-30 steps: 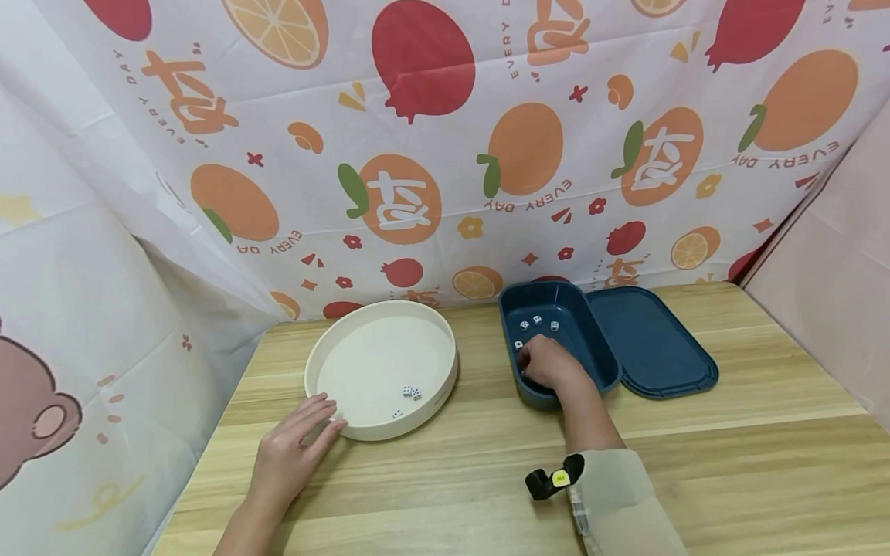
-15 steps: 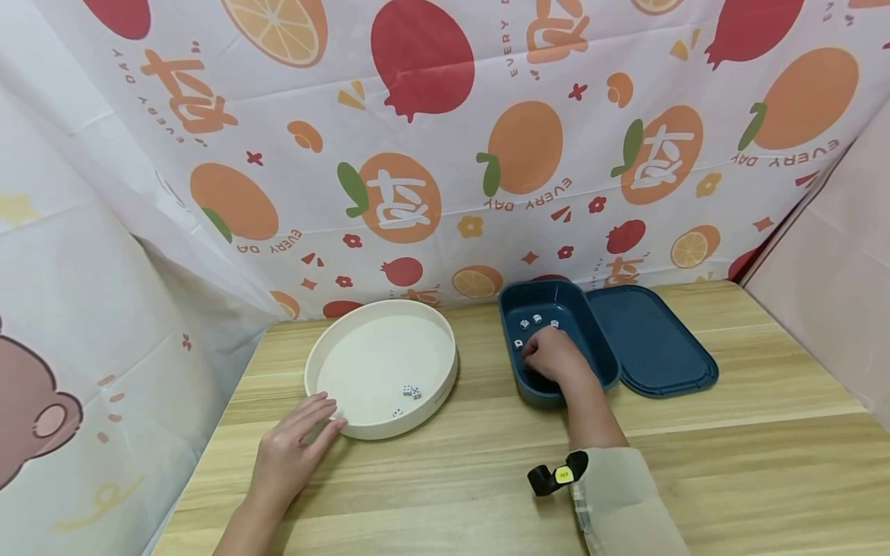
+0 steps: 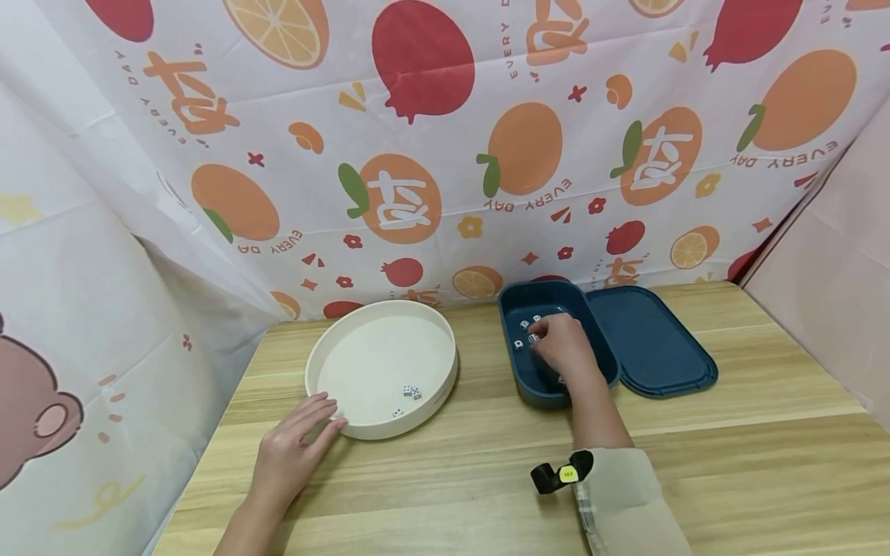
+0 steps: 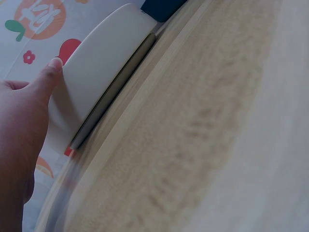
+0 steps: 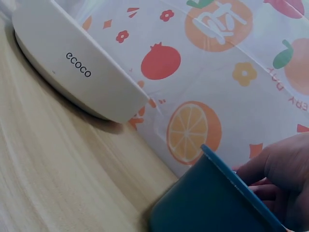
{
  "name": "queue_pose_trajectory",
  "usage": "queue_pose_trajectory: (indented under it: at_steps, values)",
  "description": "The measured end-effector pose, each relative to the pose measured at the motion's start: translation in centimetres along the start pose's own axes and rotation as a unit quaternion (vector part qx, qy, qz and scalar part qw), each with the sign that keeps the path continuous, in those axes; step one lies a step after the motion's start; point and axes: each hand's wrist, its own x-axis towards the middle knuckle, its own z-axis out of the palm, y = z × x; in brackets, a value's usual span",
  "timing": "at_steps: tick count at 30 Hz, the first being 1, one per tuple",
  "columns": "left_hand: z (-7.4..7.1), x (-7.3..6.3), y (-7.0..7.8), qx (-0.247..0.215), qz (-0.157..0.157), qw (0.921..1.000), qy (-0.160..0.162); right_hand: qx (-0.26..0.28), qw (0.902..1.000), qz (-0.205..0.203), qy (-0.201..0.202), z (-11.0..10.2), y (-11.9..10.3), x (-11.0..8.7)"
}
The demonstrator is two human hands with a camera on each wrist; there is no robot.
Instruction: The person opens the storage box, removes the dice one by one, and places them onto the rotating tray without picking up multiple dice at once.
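Narrowly parted, the right fingers (image 3: 542, 327) pinch a die (image 3: 533, 338).

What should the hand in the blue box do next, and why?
Probably lift straight up: the right hand seems to pinch a die down inside the blue box, so it would have to clear the rim before any move to the cream tray, where other dice lie.
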Motion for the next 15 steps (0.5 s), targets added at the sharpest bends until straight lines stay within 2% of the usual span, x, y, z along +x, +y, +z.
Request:
queue_pose_trajectory:
  at_steps: [9,15]
  values:
    - [0.0,0.1,-0.1,0.001,0.003,1.0000,0.003,0.048,0.9974,-0.029,0.045,-0.6,-1.0,-0.4]
    - [0.0,0.0,-0.1,0.003,0.005,1.0000,0.005,0.075,0.9899,-0.089,0.081,-0.5,-2.2,-1.3]
